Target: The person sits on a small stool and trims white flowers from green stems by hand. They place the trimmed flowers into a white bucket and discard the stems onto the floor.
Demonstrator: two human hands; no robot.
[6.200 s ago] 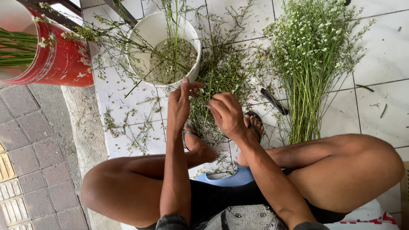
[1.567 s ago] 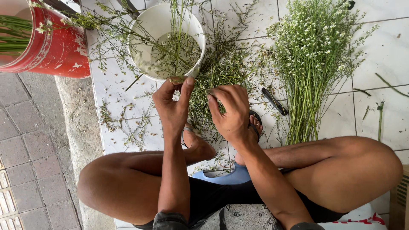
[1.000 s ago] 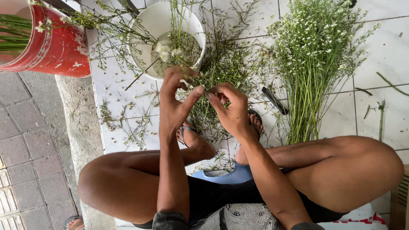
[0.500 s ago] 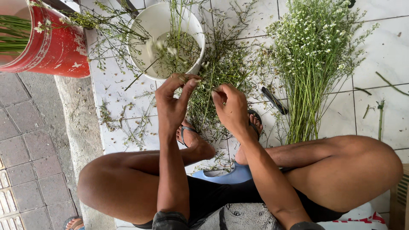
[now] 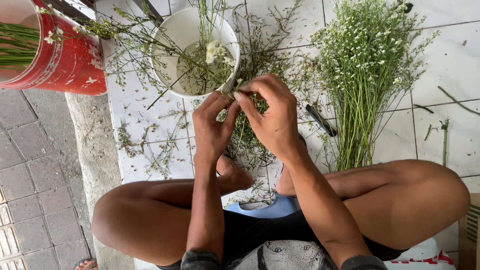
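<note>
Fingertips of both hands pinch a wiry green sprig (image 5: pixel 235 90) — round white bucket (image 5: pixel 172 45) beside.

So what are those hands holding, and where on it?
Both hands, left and right, pinch a thin green flower sprig by its stem between fingertips, just in front of the white bucket.

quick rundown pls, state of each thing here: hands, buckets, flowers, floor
left hand: raised over the floor, fingertips pinching a thin green sprig
right hand: fingertips meeting the left hand's on the same sprig
white bucket: upright, open, a few stems standing inside
red bucket: upright, holds green stems
flower bundle: lying on the tiles, white blooms fanned out
black tool: lying beside the bundle
tiled floor: littered with trimmings
</note>
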